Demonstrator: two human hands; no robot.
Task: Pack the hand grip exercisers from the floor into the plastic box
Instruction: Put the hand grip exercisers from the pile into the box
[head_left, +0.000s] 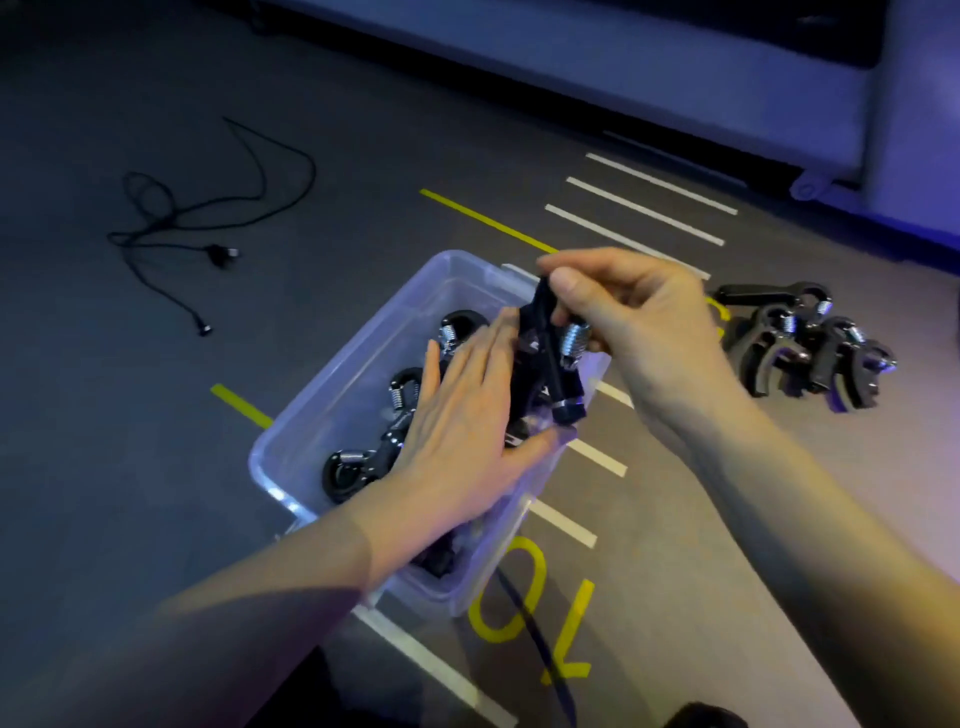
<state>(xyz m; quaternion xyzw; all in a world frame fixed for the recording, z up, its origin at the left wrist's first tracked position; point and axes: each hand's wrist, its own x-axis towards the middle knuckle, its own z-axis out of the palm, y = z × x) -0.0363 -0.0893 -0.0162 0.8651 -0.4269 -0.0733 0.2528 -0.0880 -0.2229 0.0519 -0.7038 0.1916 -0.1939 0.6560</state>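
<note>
A clear plastic box (311, 415) stands on the grey floor at the centre, with several black hand grip exercisers (363, 465) lying inside. My right hand (634, 322) pinches one black exerciser with a chrome spring (550, 364) and holds it upright over the box's right rim. With flat, straight fingers my left hand (462, 431) lies over the box, touching that exerciser's left side and covering part of the contents. A pile of more black exercisers (810, 348) lies on the floor to the right of the box.
A tangled black cable (208, 223) lies on the floor at the upper left. Yellow and white tape lines and a yellow "10" (530, 613) mark the floor around the box. A pale platform edge (675, 88) runs along the back right.
</note>
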